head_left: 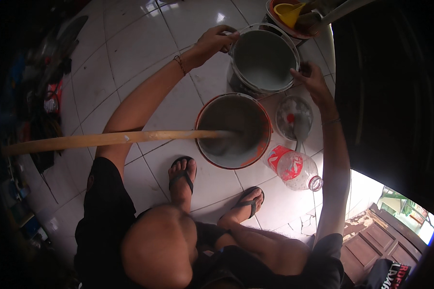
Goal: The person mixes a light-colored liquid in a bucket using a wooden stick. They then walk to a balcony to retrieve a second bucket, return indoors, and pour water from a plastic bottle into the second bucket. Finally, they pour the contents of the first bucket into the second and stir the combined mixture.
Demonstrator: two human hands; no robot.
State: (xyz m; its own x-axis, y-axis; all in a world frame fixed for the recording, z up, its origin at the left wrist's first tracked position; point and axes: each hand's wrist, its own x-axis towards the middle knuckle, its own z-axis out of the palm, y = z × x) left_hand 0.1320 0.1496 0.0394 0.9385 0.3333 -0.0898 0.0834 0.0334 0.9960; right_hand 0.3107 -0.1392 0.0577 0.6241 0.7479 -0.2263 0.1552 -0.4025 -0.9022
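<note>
A dark bucket with a pale rim, holding smooth grey-green liquid, stands on the tiles at arm's length. Its left rim is in the curled fingers of my left hand. On the opposite side my right hand pinches the right rim. Nearer to me is a second bucket with an orange-stained rim and murky grey contents. A long wooden stick leans across its left edge, its far end inside the bucket. The full grip of my left thumb is hard to make out.
Right of the buckets lie a clear shallow container with a spoon-like tool and a cut plastic bottle with a red label. A yellow funnel sits in another bucket at the top. My sandalled feet flank the near space; a dark panel stands right.
</note>
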